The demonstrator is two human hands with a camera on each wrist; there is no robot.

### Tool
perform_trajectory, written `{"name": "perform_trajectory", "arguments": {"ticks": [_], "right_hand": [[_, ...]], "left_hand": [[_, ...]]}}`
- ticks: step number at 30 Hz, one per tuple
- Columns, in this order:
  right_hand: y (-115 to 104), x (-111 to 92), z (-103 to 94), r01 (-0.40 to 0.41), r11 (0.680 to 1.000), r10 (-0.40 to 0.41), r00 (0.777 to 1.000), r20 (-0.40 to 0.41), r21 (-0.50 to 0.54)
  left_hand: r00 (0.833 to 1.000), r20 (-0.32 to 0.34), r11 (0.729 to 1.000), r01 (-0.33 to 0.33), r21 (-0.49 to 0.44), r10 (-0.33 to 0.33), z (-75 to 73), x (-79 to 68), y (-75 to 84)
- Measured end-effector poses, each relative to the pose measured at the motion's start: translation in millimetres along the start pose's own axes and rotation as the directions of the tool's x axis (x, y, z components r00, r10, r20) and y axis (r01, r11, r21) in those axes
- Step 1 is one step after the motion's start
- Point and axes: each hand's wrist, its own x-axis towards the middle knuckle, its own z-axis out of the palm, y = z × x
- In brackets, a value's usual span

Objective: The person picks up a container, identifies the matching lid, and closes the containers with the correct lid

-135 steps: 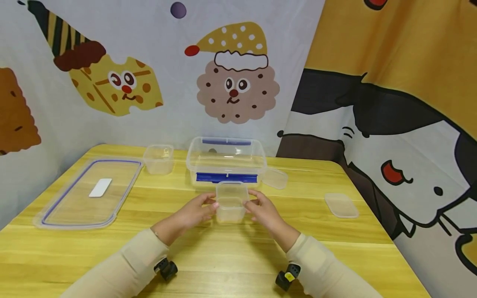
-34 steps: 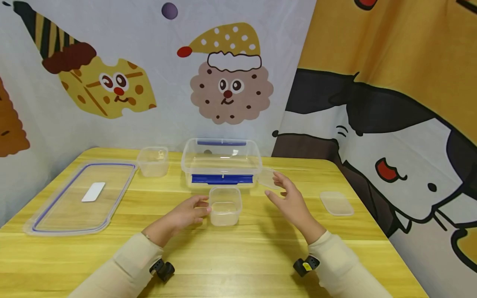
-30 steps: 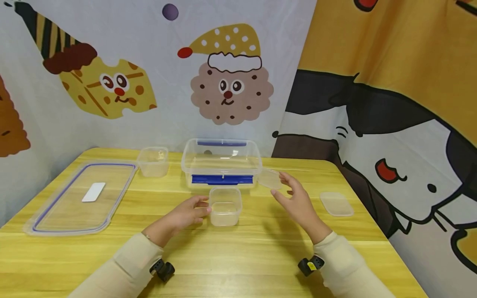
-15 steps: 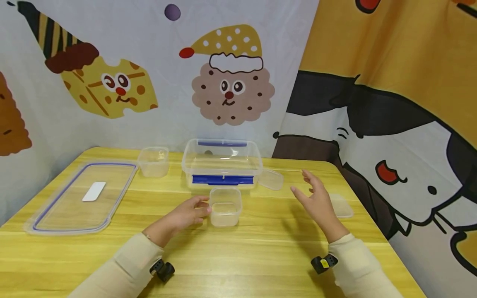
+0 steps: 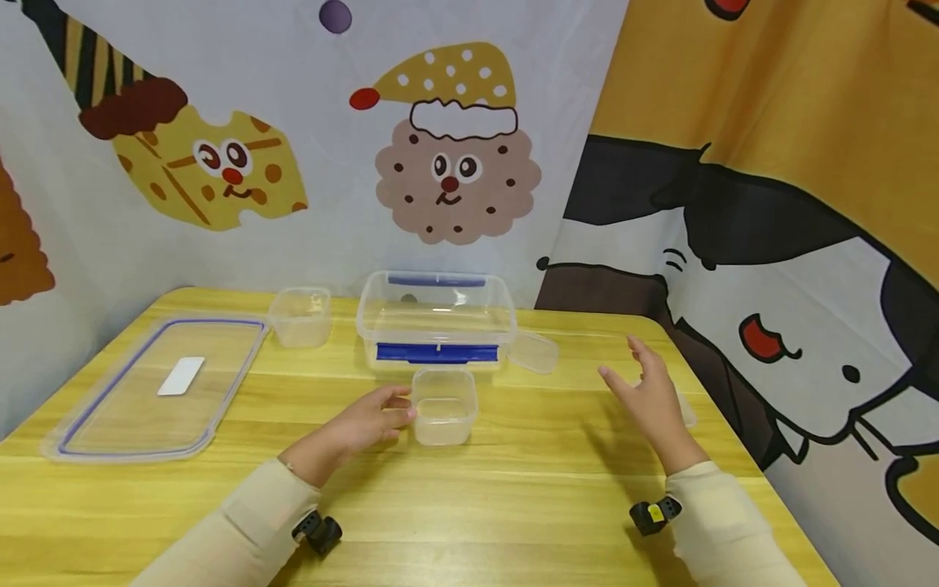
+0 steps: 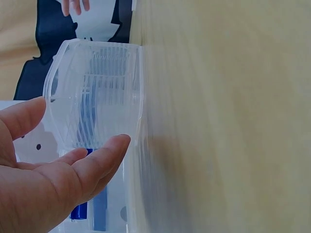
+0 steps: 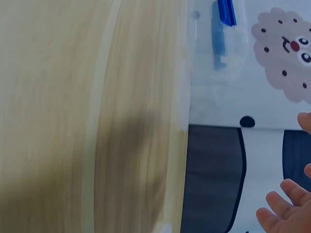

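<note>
A small clear plastic container (image 5: 444, 408) stands upright near the middle of the table. My left hand (image 5: 358, 430) is at its left side, fingertips touching or nearly touching the wall; in the left wrist view the thumb and fingers (image 6: 99, 162) are spread beside the container (image 6: 104, 92). Over the table's right side my right hand (image 5: 653, 408) hovers with nothing in it, its fingers (image 7: 279, 208) apart in the right wrist view. Behind that hand a small translucent lid (image 5: 687, 411) lies mostly hidden.
A large clear box (image 5: 438, 318) with blue clips stands at the back, another small lid (image 5: 535, 353) beside it. Back left is a second small container (image 5: 301, 319). A large blue-sealed lid (image 5: 132, 424) bearing a white rectangular piece (image 5: 181, 376) lies left on the wooden table (image 5: 469, 522).
Earlier both hands were at the small container. My right hand has let go and moved right, past the lid by the box, to the right-hand lid. The left hand has stayed at the container.
</note>
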Motion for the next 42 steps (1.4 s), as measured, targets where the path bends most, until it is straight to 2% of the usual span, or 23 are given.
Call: {"name": "perform_trajectory", "arguments": {"ticks": [9, 19, 27, 35, 42], "right_hand": [[10, 3, -12.4, -0.107, 0.993, 0.108, 0.994, 0.020, -0.051], [30, 6, -23.2, -0.183, 0.974, 0.194, 0.979, 0.070, -0.137], [47, 5, -31.9, -0.229, 0.957, 0.246, 0.966, 0.080, -0.178], [65, 4, -39.0, -0.289, 0.934, 0.319, 0.940, 0.123, -0.211], [76, 6, -39.2, -0.353, 0.901, 0.400, 0.901, 0.170, -0.253]], "left_hand": [[1.000, -0.013, 1.000, 0.000, 0.014, 0.001, -0.7, -1.2, 3.7], [1.000, -0.005, 1.000, 0.017, 0.025, -0.016, 1.0, 1.0, 3.4], [1.000, 0.004, 0.999, 0.013, 0.034, -0.013, 2.7, 0.5, 5.8], [1.000, -0.003, 0.999, 0.025, 0.023, -0.025, 3.1, 1.3, 6.3], [1.000, -0.005, 0.999, 0.022, 0.028, -0.022, 2.6, 1.4, 5.0]]}}
